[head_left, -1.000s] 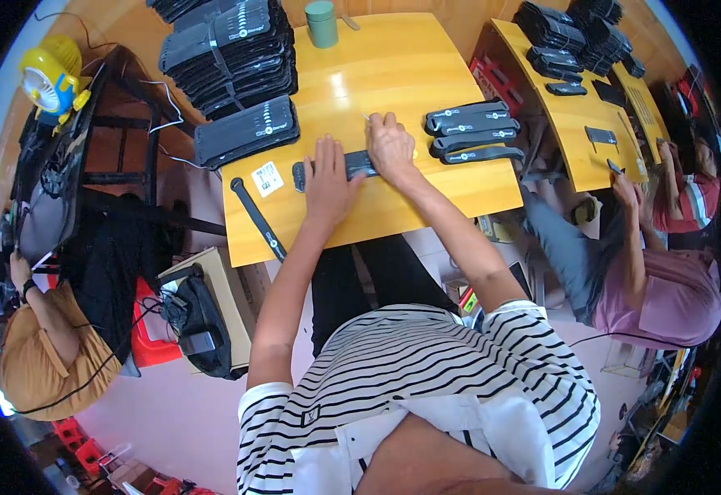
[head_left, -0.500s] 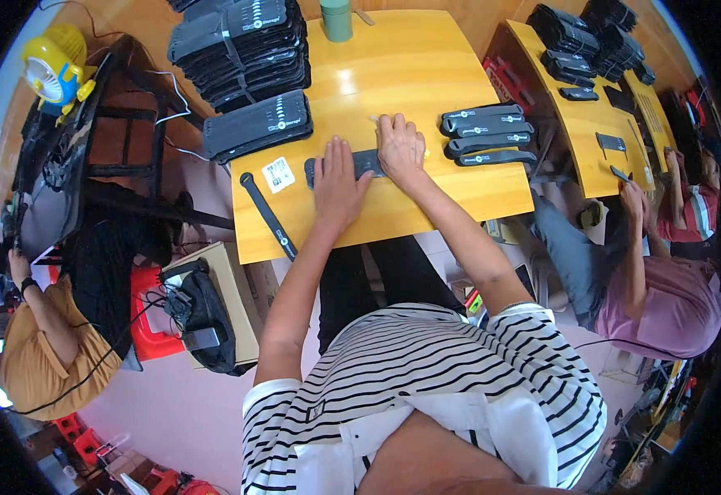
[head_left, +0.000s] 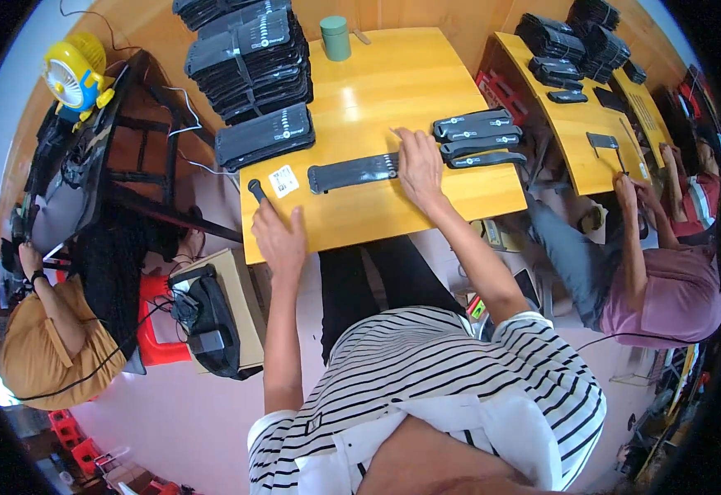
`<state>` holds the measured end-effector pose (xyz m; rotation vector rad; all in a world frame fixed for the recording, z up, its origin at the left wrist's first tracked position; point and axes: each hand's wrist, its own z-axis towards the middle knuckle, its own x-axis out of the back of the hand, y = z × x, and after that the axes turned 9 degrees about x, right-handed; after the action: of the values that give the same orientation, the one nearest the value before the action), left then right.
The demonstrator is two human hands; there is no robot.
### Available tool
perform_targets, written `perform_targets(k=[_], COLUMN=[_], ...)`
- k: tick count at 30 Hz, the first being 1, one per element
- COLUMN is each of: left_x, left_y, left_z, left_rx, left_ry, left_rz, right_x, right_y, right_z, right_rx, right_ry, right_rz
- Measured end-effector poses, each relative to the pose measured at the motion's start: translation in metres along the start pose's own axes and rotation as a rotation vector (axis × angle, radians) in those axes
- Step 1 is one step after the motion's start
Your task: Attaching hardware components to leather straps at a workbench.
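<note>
A flat black strap piece (head_left: 352, 174) with a row of pale marks lies across the table in front of me. My right hand (head_left: 420, 169) rests over its right end with the fingers bunched; the tip of a thin pale stick pokes out above them, its kind unclear. Over at the left, my left hand (head_left: 281, 239) lies on a narrow black strap with a looped end (head_left: 255, 189), fingers stretched forward and thumb apart. The hand covers most of that strap. A white printed label (head_left: 282, 181) sits between the two straps.
Bundled black straps stand in a tall stack (head_left: 249, 66), with a lower pile (head_left: 265, 139) before it. Several folded straps (head_left: 480, 139) lie at the right. A green canister (head_left: 335, 40) stands at the back of the yellow table (head_left: 393, 82). Co-workers sit on both sides.
My left hand has left the flat black piece and moved left and nearer, onto the narrow strap. My right hand stays at the flat piece's right end, and more of that piece shows.
</note>
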<state>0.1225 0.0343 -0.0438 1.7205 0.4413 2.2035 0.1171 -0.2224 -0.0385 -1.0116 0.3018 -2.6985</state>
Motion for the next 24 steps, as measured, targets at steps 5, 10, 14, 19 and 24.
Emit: perform_targets(k=[5,10,14,19,24], left_x=[0.006,-0.002,-0.018,0.027,0.027], left_y=[-0.011,-0.023,-0.063,-0.007,0.035], left_z=[-0.01,-0.003,-0.008,-0.044,-0.059], left_rx=[0.283,0.326,0.551,0.685,0.66], left_ry=[-0.112,-0.037,-0.418,-0.558,-0.654], left_rz=[0.137,0.022,-0.789,-1.253,-1.356], right_x=[0.055,0.076,0.08,0.064,0.051], right_y=[-0.032,-0.06,-0.08,-0.1,-0.122], right_z=[-0.067,-0.129,-0.133,-0.116,-0.088], right_rx=[-0.043,-0.165,-0.256,-0.427,-0.937], right_ry=[-0.247,-0.323,-0.41,-0.551,-0.525], right_rz=[0.191,0.355,0.53,0.953,1.523])
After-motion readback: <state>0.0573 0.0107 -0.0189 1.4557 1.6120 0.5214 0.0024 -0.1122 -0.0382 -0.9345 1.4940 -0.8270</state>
